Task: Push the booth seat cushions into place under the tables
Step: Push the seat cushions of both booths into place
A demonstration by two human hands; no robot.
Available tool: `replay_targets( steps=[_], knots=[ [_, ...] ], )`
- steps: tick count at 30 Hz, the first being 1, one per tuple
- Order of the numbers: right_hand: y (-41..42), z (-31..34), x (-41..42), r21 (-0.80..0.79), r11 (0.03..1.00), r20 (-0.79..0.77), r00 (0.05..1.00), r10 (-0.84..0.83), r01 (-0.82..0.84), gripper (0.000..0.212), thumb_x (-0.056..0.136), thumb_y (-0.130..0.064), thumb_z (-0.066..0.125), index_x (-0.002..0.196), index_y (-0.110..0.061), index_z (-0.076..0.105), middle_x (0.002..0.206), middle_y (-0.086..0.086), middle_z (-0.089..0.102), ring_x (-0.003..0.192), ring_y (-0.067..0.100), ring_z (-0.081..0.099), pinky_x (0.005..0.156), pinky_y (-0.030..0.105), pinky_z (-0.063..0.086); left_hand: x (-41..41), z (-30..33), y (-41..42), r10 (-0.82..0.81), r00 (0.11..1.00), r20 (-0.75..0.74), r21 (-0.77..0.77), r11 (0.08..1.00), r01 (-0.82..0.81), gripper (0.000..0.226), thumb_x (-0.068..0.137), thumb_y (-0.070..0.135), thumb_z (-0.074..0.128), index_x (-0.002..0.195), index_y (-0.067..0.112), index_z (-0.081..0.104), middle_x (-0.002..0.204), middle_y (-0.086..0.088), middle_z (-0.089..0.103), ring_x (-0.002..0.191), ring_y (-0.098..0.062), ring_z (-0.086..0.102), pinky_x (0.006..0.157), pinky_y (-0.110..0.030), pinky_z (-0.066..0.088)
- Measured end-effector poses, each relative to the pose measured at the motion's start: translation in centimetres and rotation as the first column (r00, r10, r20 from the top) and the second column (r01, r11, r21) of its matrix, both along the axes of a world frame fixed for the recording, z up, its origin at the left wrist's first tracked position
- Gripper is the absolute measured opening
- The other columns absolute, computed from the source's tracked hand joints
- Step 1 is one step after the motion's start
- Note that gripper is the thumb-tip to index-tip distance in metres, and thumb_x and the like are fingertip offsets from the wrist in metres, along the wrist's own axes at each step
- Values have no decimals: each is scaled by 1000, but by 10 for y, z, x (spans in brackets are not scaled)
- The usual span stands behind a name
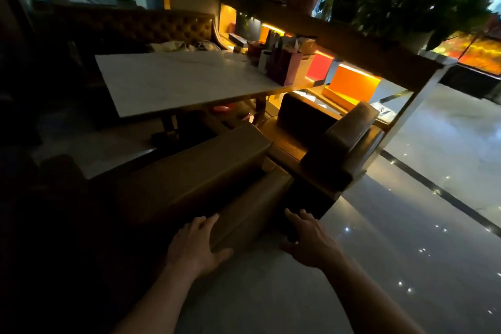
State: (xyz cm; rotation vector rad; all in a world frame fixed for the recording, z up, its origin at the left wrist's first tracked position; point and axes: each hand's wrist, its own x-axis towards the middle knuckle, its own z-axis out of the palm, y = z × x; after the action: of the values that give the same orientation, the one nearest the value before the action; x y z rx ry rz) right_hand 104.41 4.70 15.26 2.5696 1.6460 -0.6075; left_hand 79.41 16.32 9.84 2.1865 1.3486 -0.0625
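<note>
**Head view: both hands at the near end of a long seat cushion that points toward the table**

Head camera looks down on a dim booth; a long, box-shaped seat cushion lies on the pale floor, its long axis running away from the person, up and slightly right, toward the white table; its near end sits between the two hands, its far end close to a larger tan cushion block and the armchair that stands partly under the table's right edge.

The left hand is spread wide and laid on the near left corner of the cushion, fingers along its left side, thumb wrapped across the end face; it presses rather than clamps. The right hand is also open, fingers splayed; it reaches to the dark right flank of the cushion, though shadow hides whether the fingertips actually touch, so I cannot tell.

By my reading the left hand is the better seated of the two, and the push wanted is straight along the cushion's length, away from the body and toward the table; because the hands flank one narrow end, uneven pressure would likely swing the far end sideways into the neighbouring block or the armchair; the cushion is not yet under the tabletop, so most of its travel seems to remain.
</note>
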Motion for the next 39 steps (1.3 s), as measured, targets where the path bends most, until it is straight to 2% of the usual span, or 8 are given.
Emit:
replay_targets(
  steps=[3,9,15,20,23,25,29,39],
  knots=[
    [38,-7,26,-22,998,-11,998,55,-55,89,88,-60,60,158,-34,9,166,12,10,151,34,14,121,49,24,17,-8,23,50,999,-20,-22,999,-50,103,70,82,57,152,44,9,161,7,15,144,-23,23,110,-45,34],
    [137,-45,81,-85,964,13,967,253,-251,91,87,-52,65,158,-35,12,162,8,22,147,30,26,117,45,33,49,-41,65,177,982,-73,-85,979,-183,103,72,81,58,153,43,7,162,8,13,145,-22,21,112,-45,33],
    [236,-109,125,-129,860,-21,868,496,-494,99,84,-55,69,158,-33,7,166,9,13,153,31,8,123,50,18,79,-88,93,330,926,-181,-145,923,-357,108,68,77,66,152,45,6,161,7,14,145,-22,21,113,-46,31],
    [294,-160,160,-241,765,-9,790,613,-597,110,80,-54,72,157,-37,-4,167,9,-9,151,34,-15,119,62,-2,109,-129,109,364,900,-238,-148,902,-405,114,64,74,71,152,46,5,159,8,17,142,-21,24,110,-45,34],
    [302,-186,161,-277,711,-48,748,662,-647,118,72,-72,68,155,-41,-9,167,6,-10,151,35,-16,115,70,-7,110,-143,113,373,898,-235,-190,888,-418,119,58,76,73,151,49,4,159,10,14,143,-21,23,110,-46,33],
    [296,-198,158,-270,708,-10,737,676,-653,122,65,-81,65,156,-41,-7,167,6,-3,151,38,-11,111,74,-7,107,-148,112,370,902,-223,-223,881,-417,118,56,77,72,150,51,7,159,12,17,142,-20,25,111,-46,32],
    [296,-203,152,-220,720,61,727,684,-659,113,70,-76,65,156,-41,2,165,3,11,152,34,-2,114,74,3,103,-151,105,400,894,-202,-155,888,-432,110,61,77,69,150,47,12,156,12,24,141,-19,27,114,-42,26],
    [269,-201,124,-236,732,47,745,665,-639,114,69,-78,65,157,-40,3,166,4,11,152,36,-1,116,71,8,74,-169,73,373,908,-193,-4,925,-381,118,55,86,63,150,45,6,156,11,24,142,-19,23,119,-41,10]
  ],
)
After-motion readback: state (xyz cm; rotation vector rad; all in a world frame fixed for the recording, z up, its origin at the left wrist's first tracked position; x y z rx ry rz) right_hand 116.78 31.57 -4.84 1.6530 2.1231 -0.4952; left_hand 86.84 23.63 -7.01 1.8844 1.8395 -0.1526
